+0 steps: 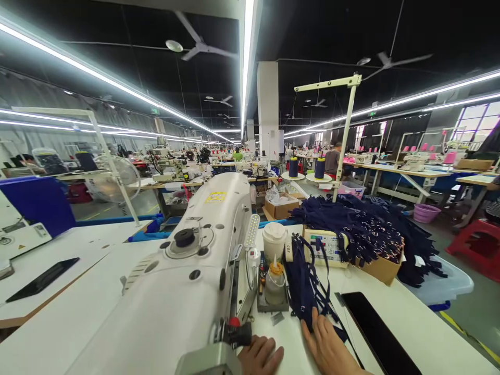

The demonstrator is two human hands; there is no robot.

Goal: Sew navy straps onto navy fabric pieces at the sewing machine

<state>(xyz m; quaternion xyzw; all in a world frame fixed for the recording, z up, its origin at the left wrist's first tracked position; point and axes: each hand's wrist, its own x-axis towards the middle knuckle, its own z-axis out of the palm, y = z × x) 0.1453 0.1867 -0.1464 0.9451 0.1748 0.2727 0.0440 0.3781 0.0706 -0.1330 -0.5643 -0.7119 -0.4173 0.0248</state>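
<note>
My left hand lies low beside the sewing machine head, its fingers spread and slightly bent on the white tabletop. The machine's front end hides part of that hand. To its right, my right hand reaches forward with fingers stretched out, the tips touching the near end of a bundle of navy straps. No grip on the straps can be seen. This bundle lies on the table beside a small dark tray that holds a squat bottle with an orange cap.
Right of my hand lies a black phone. Behind the bundle stand a control panel and a cardboard box under a large navy strap heap. A lidded white cup stands behind the tray. Another phone lies left.
</note>
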